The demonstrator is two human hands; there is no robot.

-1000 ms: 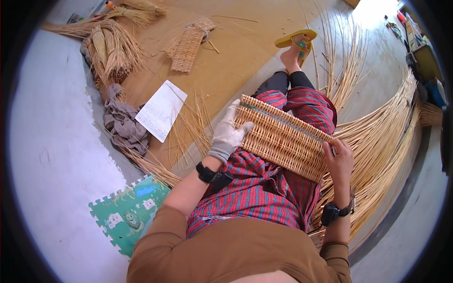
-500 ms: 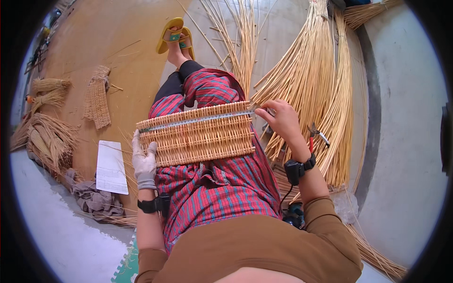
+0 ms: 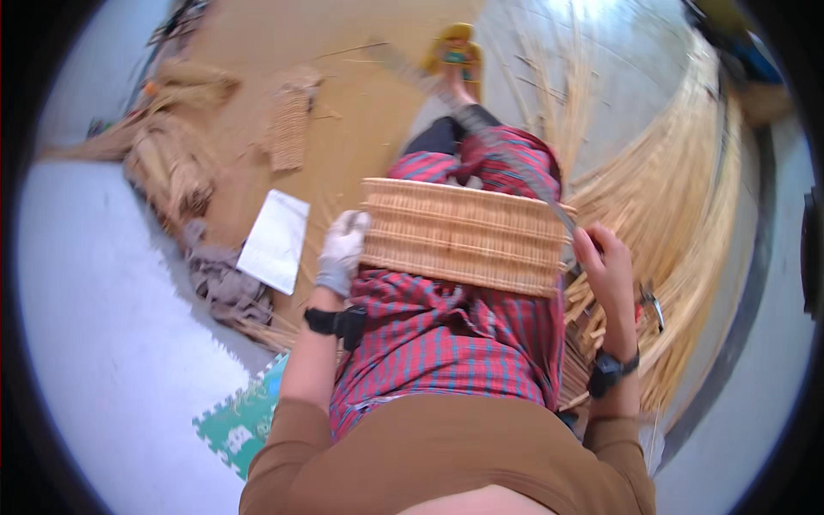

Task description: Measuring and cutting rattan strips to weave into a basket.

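A rectangular woven wicker panel (image 3: 463,236) lies across my lap, over the red plaid cloth (image 3: 455,343). My left hand (image 3: 343,247), in a pale glove, is closed on the panel's left edge. My right hand (image 3: 608,257), bare, is beside the panel's right edge, its fingers pinched on a measuring tape (image 3: 521,167). The strip slants up and left from those fingers, across my knees and toward my feet, blurred by motion. Its far end is too smeared to make out.
Long bundles of wicker rods (image 3: 661,154) spread over the floor at right, with pruning shears (image 3: 656,311) on them. To the left are a white sheet (image 3: 276,240), a grey cloth (image 3: 225,283), another woven strip (image 3: 292,127) and fibre bundles (image 3: 167,167). A green foam mat (image 3: 240,421) is at lower left.
The measuring tape, earlier stretched along the panel's upper part, has swung off it toward my feet. My right hand keeps hold of its end. The whole view has shifted, with everything further right.
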